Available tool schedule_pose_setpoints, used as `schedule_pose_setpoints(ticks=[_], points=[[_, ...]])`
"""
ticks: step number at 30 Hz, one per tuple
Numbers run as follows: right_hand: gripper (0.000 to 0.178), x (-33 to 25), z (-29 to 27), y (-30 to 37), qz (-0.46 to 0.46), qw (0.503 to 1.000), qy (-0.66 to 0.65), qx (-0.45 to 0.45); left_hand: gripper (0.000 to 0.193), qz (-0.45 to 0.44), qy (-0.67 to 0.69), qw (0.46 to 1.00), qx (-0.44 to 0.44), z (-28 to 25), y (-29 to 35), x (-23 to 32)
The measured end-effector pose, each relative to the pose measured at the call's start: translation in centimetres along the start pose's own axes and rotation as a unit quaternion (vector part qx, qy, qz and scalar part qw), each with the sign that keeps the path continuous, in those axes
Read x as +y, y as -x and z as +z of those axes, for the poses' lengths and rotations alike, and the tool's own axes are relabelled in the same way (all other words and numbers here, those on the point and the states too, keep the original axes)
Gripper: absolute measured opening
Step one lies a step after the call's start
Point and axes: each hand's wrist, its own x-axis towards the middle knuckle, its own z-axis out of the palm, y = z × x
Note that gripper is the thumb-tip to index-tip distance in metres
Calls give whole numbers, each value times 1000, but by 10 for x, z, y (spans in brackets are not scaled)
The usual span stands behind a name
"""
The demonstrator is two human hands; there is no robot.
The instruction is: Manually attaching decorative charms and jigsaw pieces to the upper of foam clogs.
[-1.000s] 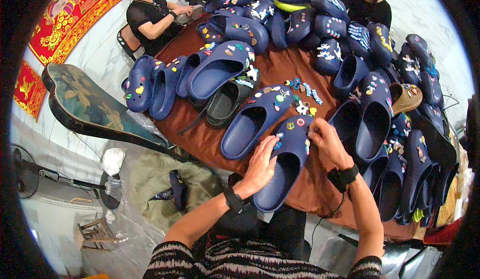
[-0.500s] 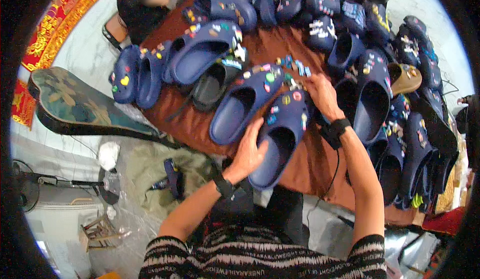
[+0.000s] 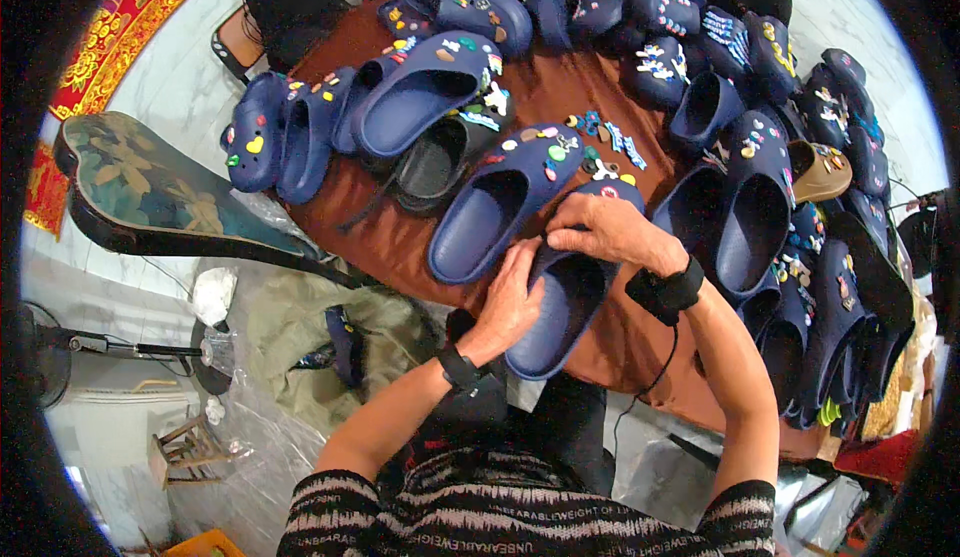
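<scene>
Since the earlier frame the right hand (image 3: 605, 232) has drawn back from the clog's toe to its upper part, fingers curled down over it. The left hand (image 3: 512, 297) cups the near side of the same navy clog (image 3: 560, 302), which lies on the brown table (image 3: 400, 242) at its near edge. Just left lies another navy clog (image 3: 500, 202) with charms; loose charms (image 3: 605, 147) sit beyond.

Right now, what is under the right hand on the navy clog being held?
The right hand lies over the toe of the navy clog. One small charm shows past the fingers; anything else on the toe is covered. The left hand grips the clog's side, above the brown table.
</scene>
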Motion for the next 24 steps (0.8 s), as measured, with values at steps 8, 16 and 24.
schedule_pose_setpoints(ticks=[8, 16, 24], points=[[31, -8, 1, -16, 28, 993, 57, -102, 59, 5, -47, 999, 6, 1, 7, -2], [24, -6, 12, -7, 70, 992, -101, 20, 55, -14, -24, 1000, -11, -2, 4, 2], [21, 21, 4, 9, 166, 955, -113, 220, 58, -13, -14, 1000, -4, -6, 2, 11]])
